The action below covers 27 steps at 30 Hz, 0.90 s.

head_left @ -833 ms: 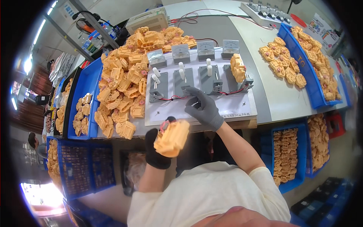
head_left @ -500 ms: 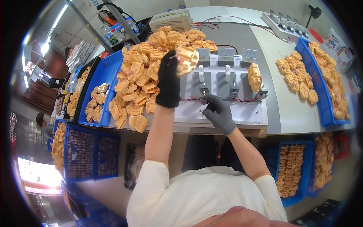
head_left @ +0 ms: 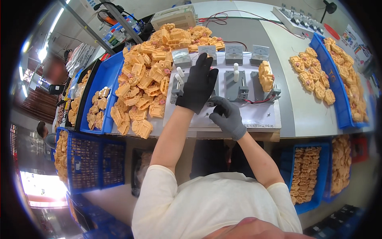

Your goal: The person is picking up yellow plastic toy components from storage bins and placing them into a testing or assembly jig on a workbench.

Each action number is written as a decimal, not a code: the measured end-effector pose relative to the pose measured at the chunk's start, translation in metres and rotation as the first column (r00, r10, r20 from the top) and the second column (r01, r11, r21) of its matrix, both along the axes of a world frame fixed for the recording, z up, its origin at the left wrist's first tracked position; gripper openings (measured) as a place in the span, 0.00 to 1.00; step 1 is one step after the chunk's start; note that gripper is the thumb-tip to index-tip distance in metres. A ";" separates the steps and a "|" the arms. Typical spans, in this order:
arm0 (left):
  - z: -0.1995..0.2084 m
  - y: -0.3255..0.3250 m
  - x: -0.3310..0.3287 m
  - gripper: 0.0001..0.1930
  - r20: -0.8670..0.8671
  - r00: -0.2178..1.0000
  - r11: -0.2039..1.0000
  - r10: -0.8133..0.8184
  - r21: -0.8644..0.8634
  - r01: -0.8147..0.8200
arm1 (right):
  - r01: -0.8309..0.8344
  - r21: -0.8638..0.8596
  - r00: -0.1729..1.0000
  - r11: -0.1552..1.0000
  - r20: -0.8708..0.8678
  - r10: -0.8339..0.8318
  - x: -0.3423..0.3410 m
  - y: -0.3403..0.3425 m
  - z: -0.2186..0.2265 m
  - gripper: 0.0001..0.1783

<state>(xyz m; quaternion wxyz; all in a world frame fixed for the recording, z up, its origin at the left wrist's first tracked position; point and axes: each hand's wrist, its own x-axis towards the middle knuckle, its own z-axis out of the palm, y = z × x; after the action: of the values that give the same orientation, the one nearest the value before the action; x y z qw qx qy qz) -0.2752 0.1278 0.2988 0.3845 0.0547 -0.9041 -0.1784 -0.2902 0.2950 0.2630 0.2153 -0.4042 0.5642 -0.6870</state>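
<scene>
My left hand (head_left: 197, 85), in a black glove, is closed over one of the grey test fixtures on a white board (head_left: 191, 122). Only slivers of the yellow plastic housing (head_left: 209, 57) under its fingers show; the hand hides the rest. My right hand (head_left: 228, 118), in a grey glove, is at the front end of that same fixture. Its fingers are bent, with a gap between thumb and forefinger and nothing visible between them. To the right stands a bare grey fixture (head_left: 230, 85) with white pegs. Another yellow housing (head_left: 266, 76) sits upright in the rightmost fixture.
Left of the board rises a big heap of yellow housings (head_left: 137, 77), beside a blue bin (head_left: 85, 115). Analog meters (head_left: 234, 53) line the board's back. More housings (head_left: 312, 73) lie at right, next to another blue bin (head_left: 338, 93). Red wires (head_left: 254, 102) run by the fixtures.
My left hand has moved right and down from beside the heap onto the fixture, bringing the yellow housing with it. My right hand has barely moved. The view has shifted slightly.
</scene>
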 end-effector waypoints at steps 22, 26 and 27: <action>-0.057 0.052 0.087 0.10 -0.285 0.945 0.559 0.158 0.815 0.153 | 0.458 0.275 0.803 0.846 -0.536 -0.261 0.011 -0.017 -0.002 0.20; -0.056 0.051 0.086 0.12 -0.241 0.960 0.579 0.146 0.807 0.114 | 0.424 0.233 0.849 0.875 -0.438 -0.295 0.010 -0.012 0.000 0.11; -0.059 0.048 0.084 0.12 -0.240 0.962 0.496 0.127 0.856 0.148 | 0.414 0.237 0.865 0.879 -0.401 -0.300 0.010 -0.011 0.000 0.10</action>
<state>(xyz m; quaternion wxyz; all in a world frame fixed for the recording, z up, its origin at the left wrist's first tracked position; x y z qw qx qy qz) -0.1916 0.1759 0.2402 0.4237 0.2098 -0.6301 -0.6160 -0.2801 0.2838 0.2632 0.0397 -0.3680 0.7614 -0.5322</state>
